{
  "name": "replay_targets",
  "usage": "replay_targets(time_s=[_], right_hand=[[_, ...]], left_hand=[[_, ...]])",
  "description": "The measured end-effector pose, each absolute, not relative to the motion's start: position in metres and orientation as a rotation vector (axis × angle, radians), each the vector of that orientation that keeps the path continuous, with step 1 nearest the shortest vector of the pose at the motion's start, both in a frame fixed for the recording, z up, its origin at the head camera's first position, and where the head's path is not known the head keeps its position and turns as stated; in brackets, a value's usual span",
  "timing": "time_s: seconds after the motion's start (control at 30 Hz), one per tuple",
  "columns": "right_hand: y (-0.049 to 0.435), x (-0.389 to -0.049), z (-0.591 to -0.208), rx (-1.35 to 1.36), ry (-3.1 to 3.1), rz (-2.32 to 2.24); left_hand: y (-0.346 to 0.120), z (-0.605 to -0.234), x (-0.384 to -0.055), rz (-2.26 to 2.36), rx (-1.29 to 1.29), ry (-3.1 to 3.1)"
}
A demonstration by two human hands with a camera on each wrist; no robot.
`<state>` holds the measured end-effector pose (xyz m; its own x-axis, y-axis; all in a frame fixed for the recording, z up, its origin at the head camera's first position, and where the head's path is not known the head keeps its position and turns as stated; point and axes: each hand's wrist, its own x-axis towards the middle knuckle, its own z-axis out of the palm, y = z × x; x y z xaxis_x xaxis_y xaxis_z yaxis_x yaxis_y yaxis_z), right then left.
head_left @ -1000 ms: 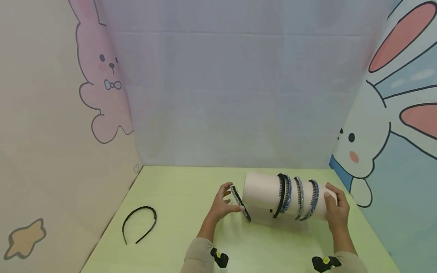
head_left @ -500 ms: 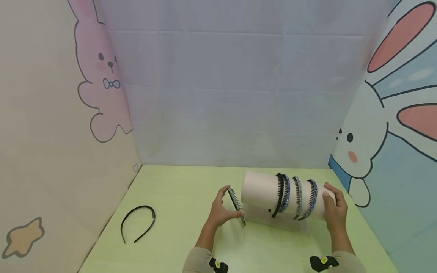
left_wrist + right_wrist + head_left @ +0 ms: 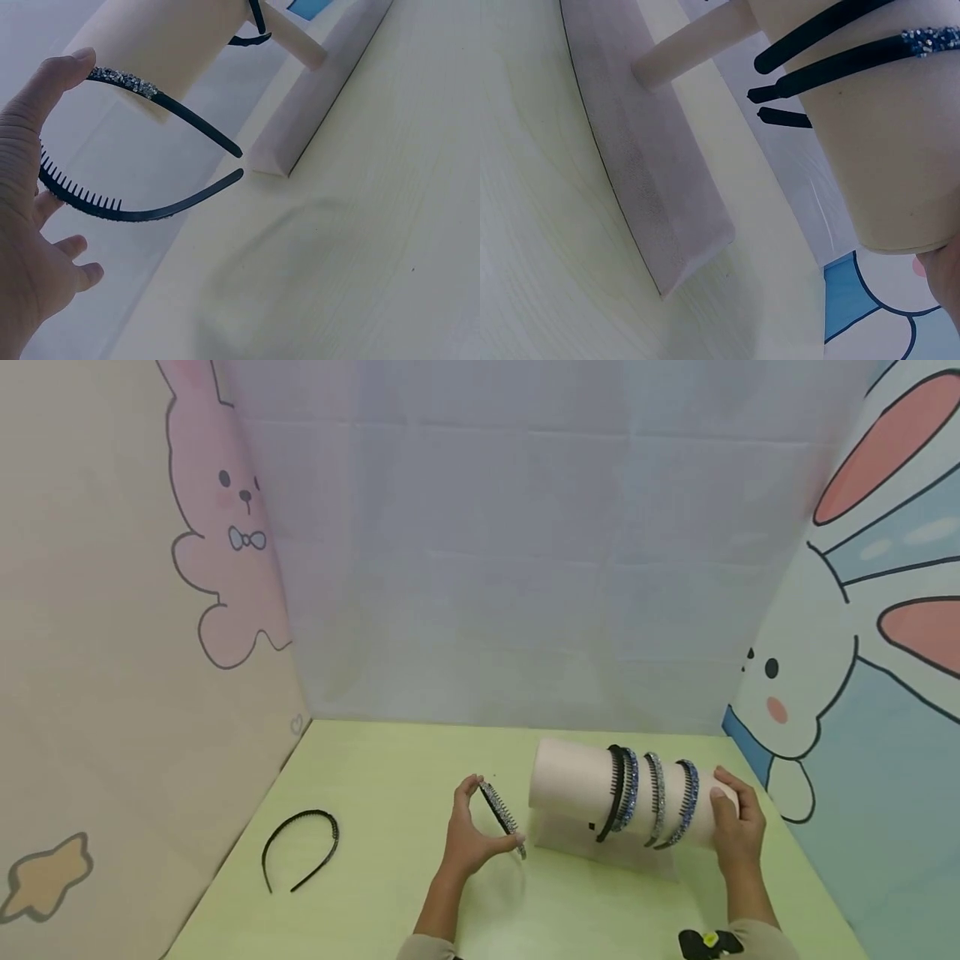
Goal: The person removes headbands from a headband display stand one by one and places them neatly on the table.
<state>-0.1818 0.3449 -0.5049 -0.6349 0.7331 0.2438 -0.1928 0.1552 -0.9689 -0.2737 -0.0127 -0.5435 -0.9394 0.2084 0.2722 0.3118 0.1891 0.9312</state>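
My left hand holds a black headband with silver glitter and comb teeth, thumb on one side and fingers on the other. In the left wrist view its two ends point toward the stand's base. To the right lies a cream cylindrical headband stand, its roll held sideways above a flat base by a short post. Several headbands ring the roll: a plain black one, blue glittery ones and a silver one. My right hand grips the roll's right end.
A thin black headband lies on the left part of the pale green table. A pale curtain hangs behind the table, and walls with cartoon rabbits stand on both sides.
My left hand has drawn the glittery headband leftward, away from the stand's left end, widening the gap. My right hand stays on the roll's right end.
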Motion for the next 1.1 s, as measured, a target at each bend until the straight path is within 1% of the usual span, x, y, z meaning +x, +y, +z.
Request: replay_targets(time_s=[0.23, 0.5, 0.83, 1.1], right_hand=[[0.343, -0.180, -0.507, -0.480, -1.675, 1.586], [0.345, -0.179, -0.509, -0.461, -1.687, 1.576], [0.344, -0.180, -0.510, -0.404, -1.647, 1.546], [0.346, -0.183, -0.510, -0.409, -1.662, 1.517]], left_hand=[[-0.031, -0.547, -0.257, -1.869, -0.362, -2.329], [-0.048, -0.557, -0.256, -1.840, -0.242, -2.270], [-0.071, -0.568, -0.258, -1.781, -0.224, -2.171], [-0.081, -0.575, -0.263, -1.739, -0.236, -2.106]])
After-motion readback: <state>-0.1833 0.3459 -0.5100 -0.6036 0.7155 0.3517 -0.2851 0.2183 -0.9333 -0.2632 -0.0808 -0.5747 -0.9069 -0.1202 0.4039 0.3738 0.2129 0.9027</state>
